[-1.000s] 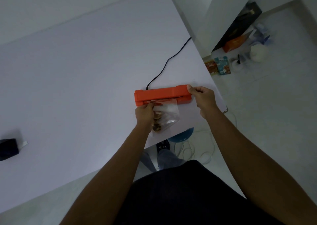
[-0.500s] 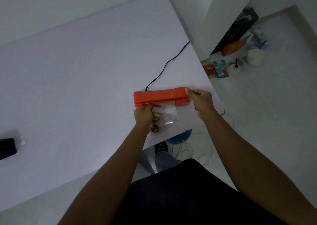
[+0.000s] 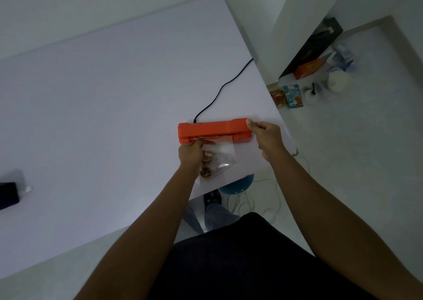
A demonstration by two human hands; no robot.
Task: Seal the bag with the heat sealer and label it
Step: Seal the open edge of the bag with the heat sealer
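Hands unmoved: left hand [image 3: 190, 153] pinching bag [image 3: 220, 153], right hand [image 3: 266, 136] gripping sealer [image 3: 211, 128]; cord [image 3: 223, 89] behind.

Dim, bluish light — soft shadows, no glare; wide-angle bending at edges.

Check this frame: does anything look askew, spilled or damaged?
Slightly. The clear plastic bag enters the orange heat sealer off-centre, toward its left end, and hangs tilted, its brown contents bunched by the left hand. Nothing looks spilled or damaged.
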